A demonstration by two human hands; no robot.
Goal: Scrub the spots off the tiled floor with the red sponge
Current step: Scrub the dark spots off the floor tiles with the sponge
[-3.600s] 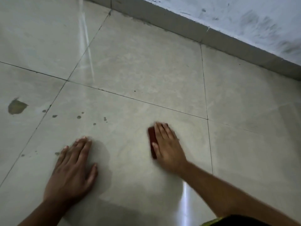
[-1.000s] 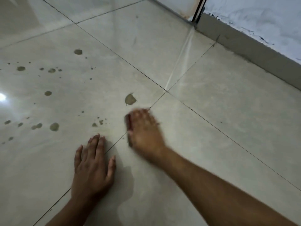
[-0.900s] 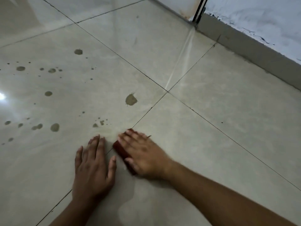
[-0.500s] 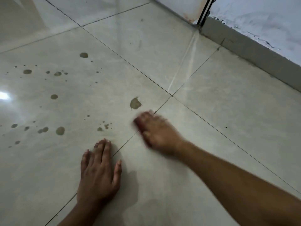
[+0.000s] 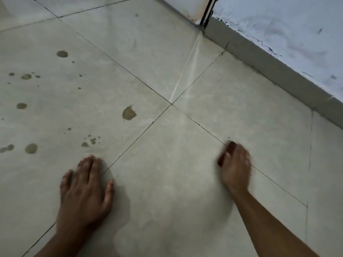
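While the left hand (image 5: 84,190) lies flat on the floor (image 5: 167,182), fingers straight and spread, the right hand (image 5: 234,167), blurred, presses down on the sponge (image 5: 230,148), whose dark red edge shows just past its fingertips, on a grout line well right of the spots (image 5: 129,113). Whether the fingers curl round the sponge cannot be told. Brown spots dot the left tile; a skirting (image 5: 274,71) and wall (image 5: 297,34) run upper right.

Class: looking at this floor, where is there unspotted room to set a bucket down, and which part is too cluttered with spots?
Free: the tile between the left hand and right hand, and the tiles along the skirting. Crowded: the left tile, from the big spot outward, is dotted with brown spots.
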